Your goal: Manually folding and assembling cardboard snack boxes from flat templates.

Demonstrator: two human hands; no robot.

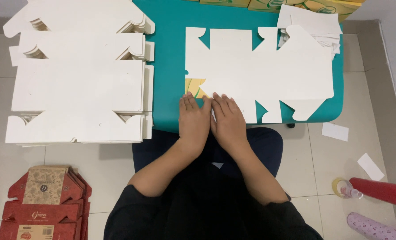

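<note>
head view | left hand flat, fingers extended, palm down on near-left corner of flat white box blank, gripping nothing | right hand likewise flat, touching left hand, pressing blank's near edge | blank lies on teal table, centre-right | stack of white blanks left | red printed cartons on floor, near left

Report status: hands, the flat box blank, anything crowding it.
Left hand and right hand flat, side by side, pressing the blank's near edge on the teal table. Loose blanks overlap its far right corner. Stack sits left.
</note>
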